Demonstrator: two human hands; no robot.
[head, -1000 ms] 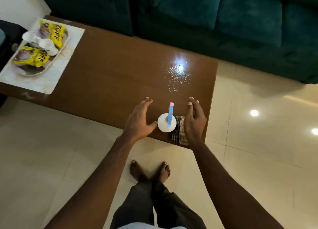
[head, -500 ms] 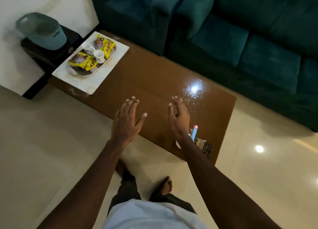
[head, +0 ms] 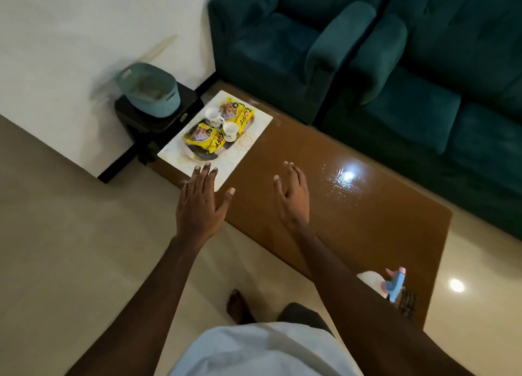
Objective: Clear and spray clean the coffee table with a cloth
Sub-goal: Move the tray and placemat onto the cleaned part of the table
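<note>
Both hands are spread flat and hold nothing: the left hand [head: 199, 203] over the mat [head: 248, 146] corner at ten o'clock, the right hand [head: 292, 195] above the bare surface [head: 375, 226]. The spray bottle [head: 391, 285] and cloth [head: 408, 303] sit at five o'clock; the tray [head: 197, 154] holds cups and packets at eleven.

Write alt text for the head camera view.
Two bare hands, left hand and right hand, reach open and empty over a glossy brown wooden coffee table toward a white placemat holding an oval tray with yellow snack packets and two white cups. A white spray bottle stands near a checked cloth.
</note>
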